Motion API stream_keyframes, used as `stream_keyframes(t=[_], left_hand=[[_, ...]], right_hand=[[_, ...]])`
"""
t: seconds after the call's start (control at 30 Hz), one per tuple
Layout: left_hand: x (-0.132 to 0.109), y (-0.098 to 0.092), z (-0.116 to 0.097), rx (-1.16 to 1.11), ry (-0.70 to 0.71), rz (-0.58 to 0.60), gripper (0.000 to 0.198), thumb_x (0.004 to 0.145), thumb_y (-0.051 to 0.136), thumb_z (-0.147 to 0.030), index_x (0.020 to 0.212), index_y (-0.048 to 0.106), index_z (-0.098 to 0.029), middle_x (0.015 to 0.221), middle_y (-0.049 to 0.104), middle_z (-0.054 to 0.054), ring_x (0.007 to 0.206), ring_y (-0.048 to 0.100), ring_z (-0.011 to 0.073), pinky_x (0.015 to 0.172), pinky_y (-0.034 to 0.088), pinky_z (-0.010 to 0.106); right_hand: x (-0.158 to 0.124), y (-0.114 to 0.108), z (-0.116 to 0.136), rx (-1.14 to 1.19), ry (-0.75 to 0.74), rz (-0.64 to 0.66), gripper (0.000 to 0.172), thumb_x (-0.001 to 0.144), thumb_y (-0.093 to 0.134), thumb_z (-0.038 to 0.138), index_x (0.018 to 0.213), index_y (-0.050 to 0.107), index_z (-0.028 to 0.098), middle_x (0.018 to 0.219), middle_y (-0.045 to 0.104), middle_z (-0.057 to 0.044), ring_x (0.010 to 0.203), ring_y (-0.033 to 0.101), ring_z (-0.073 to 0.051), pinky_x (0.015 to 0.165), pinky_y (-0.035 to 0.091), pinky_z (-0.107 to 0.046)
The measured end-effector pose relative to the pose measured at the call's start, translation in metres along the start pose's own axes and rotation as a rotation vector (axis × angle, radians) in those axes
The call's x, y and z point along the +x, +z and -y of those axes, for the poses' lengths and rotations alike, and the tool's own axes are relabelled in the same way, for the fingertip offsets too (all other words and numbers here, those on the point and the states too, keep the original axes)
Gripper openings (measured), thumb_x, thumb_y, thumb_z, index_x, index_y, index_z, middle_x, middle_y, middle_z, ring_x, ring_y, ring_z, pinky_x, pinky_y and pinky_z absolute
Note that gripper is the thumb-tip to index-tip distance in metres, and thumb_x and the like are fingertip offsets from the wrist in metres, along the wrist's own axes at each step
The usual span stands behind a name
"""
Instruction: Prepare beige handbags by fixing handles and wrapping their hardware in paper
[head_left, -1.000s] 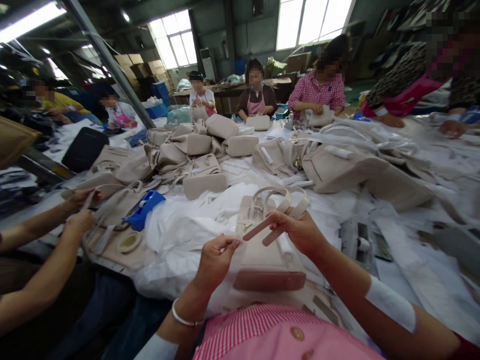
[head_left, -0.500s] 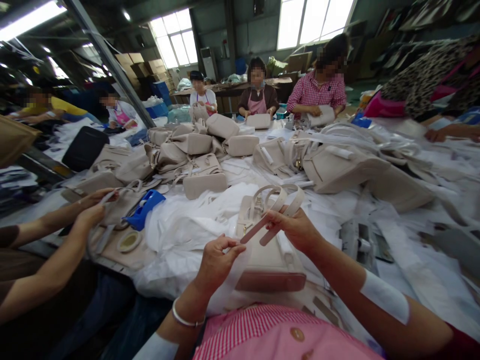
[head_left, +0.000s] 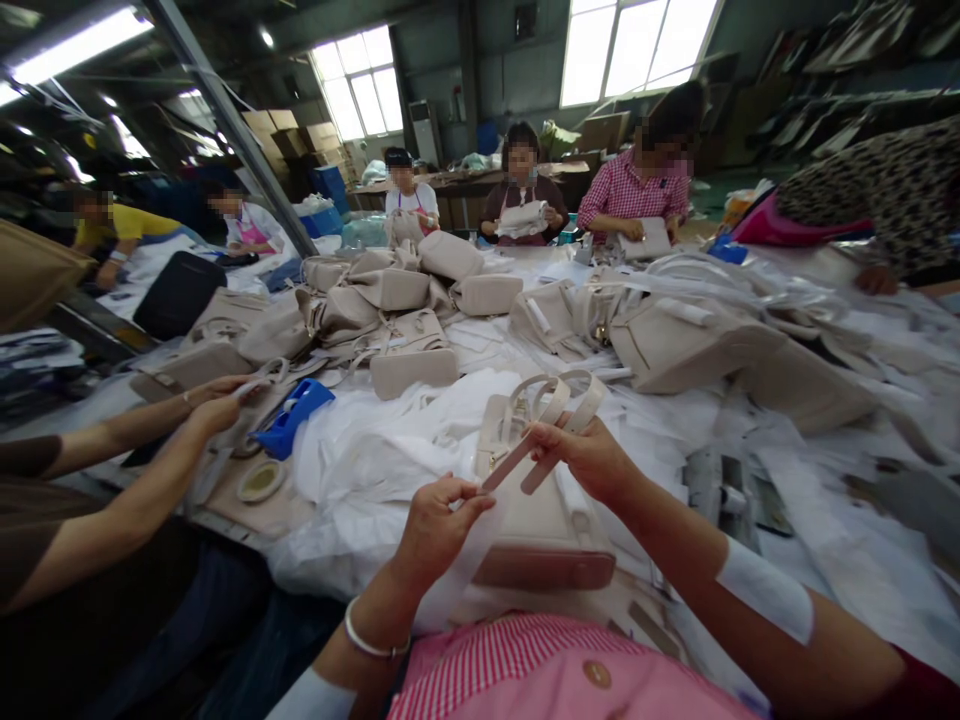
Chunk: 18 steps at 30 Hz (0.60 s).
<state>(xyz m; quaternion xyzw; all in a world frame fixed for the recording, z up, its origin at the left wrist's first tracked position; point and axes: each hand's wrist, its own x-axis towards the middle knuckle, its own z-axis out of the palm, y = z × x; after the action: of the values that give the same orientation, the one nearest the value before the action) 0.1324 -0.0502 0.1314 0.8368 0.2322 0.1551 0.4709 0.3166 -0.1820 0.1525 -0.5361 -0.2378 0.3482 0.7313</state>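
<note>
A beige handbag [head_left: 544, 525] lies in front of me, its brown-tinted base toward my apron. From its far end two beige straps [head_left: 589, 400] loop up toward me. My right hand [head_left: 589, 455] is closed around these straps, with their loose ends pointing down and left. At the tip of one strap, my left hand [head_left: 439, 525] is closed in a pinch. A thin translucent white wrapping strip [head_left: 474, 545] hangs from the left fingertips; how it meets the strap end is partly hidden by the fingers.
Left of me, a co-worker's hands [head_left: 217, 400] work on another strap beside a blue tape dispenser [head_left: 294, 415] and a tape roll [head_left: 261, 481]. Beige bags [head_left: 416, 365] are heaped across the table over white wrapping [head_left: 360, 450]. A grey dispenser [head_left: 720, 490] sits at right.
My two hands keep nearly the same hold on the straps and strip. The co-worker's hands at left shifted slightly up and right. Across the table, a person raised a bag.
</note>
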Motion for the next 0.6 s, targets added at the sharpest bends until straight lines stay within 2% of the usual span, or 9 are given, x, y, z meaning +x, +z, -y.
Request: stream_keyframes(t=[0.1,0.2,0.3,0.37,0.5,0.53,0.6], left_hand=[[0.001,0.0,-0.003,-0.012,0.003,0.013,0.013,0.081,0.067,-0.029,0.072,0.074,-0.021,0.072,0.072,-0.001,0.071,0.064,0.0156,0.099,0.041,0.035],[0.002,0.001,-0.009,-0.031,-0.008,0.019,0.016,0.082,0.066,-0.029,0.073,0.075,-0.02,0.07,0.071,-0.001,0.07,0.062,0.0151,0.077,0.046,0.027],[0.001,0.004,-0.012,-0.058,-0.053,0.016,0.023,0.083,0.063,-0.033,0.07,0.073,-0.017,0.061,0.065,0.0,0.06,0.057,0.0133,0.06,0.043,0.023],[-0.001,0.006,-0.012,-0.053,-0.067,0.011,0.023,0.083,0.063,-0.033,0.07,0.073,-0.016,0.06,0.064,0.0,0.059,0.056,0.0129,0.059,0.042,0.022],[-0.004,0.008,-0.008,-0.006,-0.032,0.018,0.021,0.081,0.065,-0.03,0.067,0.073,-0.016,0.062,0.066,0.0,0.064,0.058,0.0144,0.063,0.043,0.023],[-0.003,0.008,-0.007,-0.009,-0.033,0.023,0.021,0.08,0.065,-0.03,0.066,0.073,-0.016,0.062,0.066,0.0,0.064,0.058,0.0145,0.062,0.043,0.023],[-0.002,0.01,-0.007,-0.048,-0.077,0.028,0.021,0.08,0.065,-0.031,0.069,0.075,-0.016,0.063,0.067,0.0,0.063,0.058,0.0147,0.061,0.044,0.023]], right_hand=[[-0.002,0.004,-0.003,-0.051,0.013,-0.002,0.031,0.072,0.077,0.041,0.069,0.068,0.012,0.059,0.061,-0.002,0.058,0.058,-0.014,0.053,0.049,-0.027],[-0.01,0.014,-0.018,-0.113,0.077,0.075,0.034,0.071,0.076,0.044,0.07,0.067,0.012,0.059,0.06,-0.002,0.051,0.057,-0.015,0.044,0.047,-0.027],[-0.019,0.022,-0.035,-0.22,0.143,0.173,0.035,0.073,0.073,0.046,0.068,0.064,0.013,0.056,0.056,0.0,0.042,0.05,-0.011,0.036,0.037,-0.024],[-0.018,0.022,-0.04,-0.203,0.153,0.161,0.04,0.076,0.07,0.048,0.06,0.058,0.014,0.051,0.051,0.002,0.042,0.045,-0.009,0.038,0.034,-0.022],[-0.001,0.013,-0.038,0.131,0.241,0.03,0.045,0.071,0.074,0.052,0.061,0.047,0.018,0.049,0.037,0.008,0.042,0.033,-0.005,0.041,0.027,-0.021],[0.002,0.012,-0.036,0.159,0.258,0.004,0.045,0.069,0.076,0.05,0.062,0.047,0.018,0.048,0.036,0.009,0.042,0.031,-0.005,0.041,0.024,-0.021],[0.002,0.015,-0.036,0.062,0.253,-0.014,0.041,0.068,0.077,0.047,0.061,0.049,0.018,0.047,0.037,0.008,0.043,0.031,-0.006,0.042,0.022,-0.023]])
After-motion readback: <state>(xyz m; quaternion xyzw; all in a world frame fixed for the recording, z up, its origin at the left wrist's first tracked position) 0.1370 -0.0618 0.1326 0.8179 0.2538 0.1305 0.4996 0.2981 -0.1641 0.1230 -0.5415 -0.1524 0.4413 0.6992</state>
